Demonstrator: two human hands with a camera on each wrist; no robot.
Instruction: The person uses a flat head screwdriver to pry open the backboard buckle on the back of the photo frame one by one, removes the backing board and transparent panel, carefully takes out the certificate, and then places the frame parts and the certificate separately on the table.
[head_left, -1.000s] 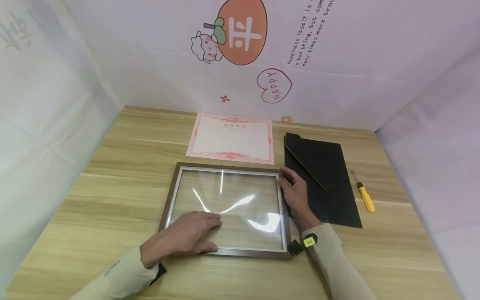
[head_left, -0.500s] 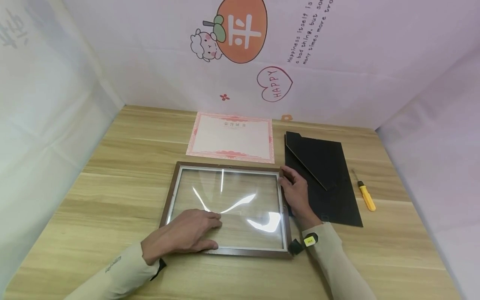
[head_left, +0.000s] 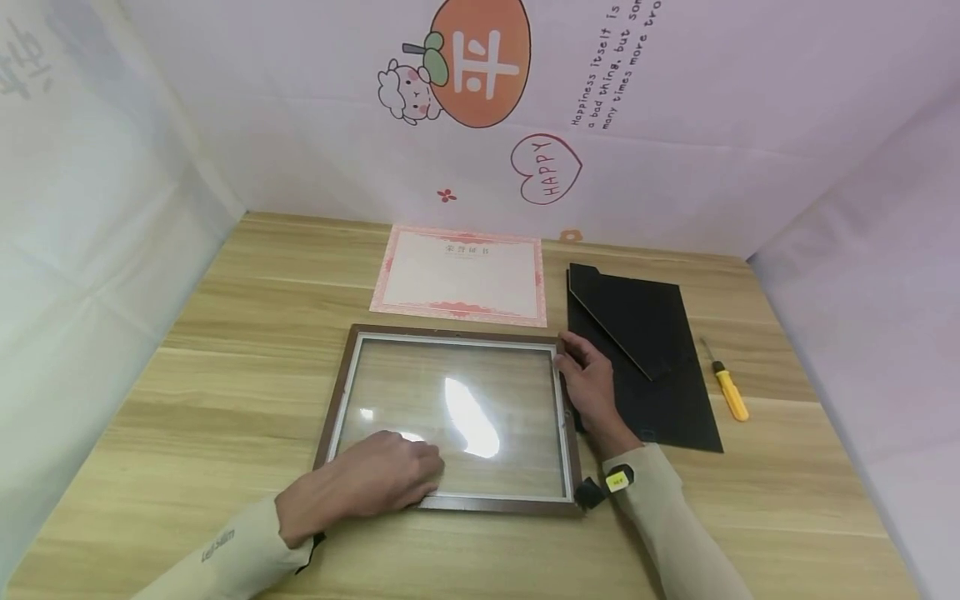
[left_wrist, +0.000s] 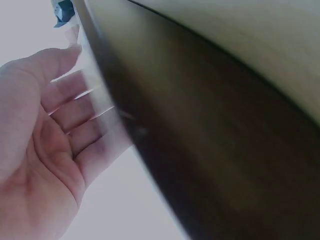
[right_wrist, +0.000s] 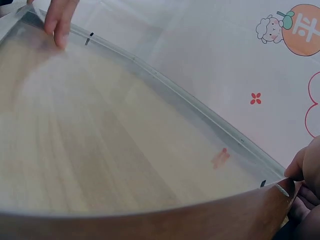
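Note:
A brown picture frame (head_left: 339, 387) lies back up on the wooden table, with a clear sheet (head_left: 510, 400) inside its pale inner edge. At the near side, left of the middle, my left hand (head_left: 378, 475) pinches the sheet with curled fingers; its thumb is hidden in the head view. In the left wrist view the left hand's fingers (left_wrist: 75, 112) meet a see-through edge. My right hand (head_left: 590, 385) grips the far right corner of the frame, thumb over the rim and fingers outside. The right wrist view shows this corner grip too.
A black backing board (head_left: 686, 358) with a folding stand lies to the right, beside a yellow-handled screwdriver (head_left: 731, 396). Behind the frame lies a pink-bordered certificate (head_left: 465, 283). White printed cloth walls (head_left: 330, 150) enclose the wooden table (head_left: 202, 400).
My left hand's fingers have curled in towards the near rim, and its thumb has gone out of sight. The glare on the sheet has changed shape. My right hand stays put.

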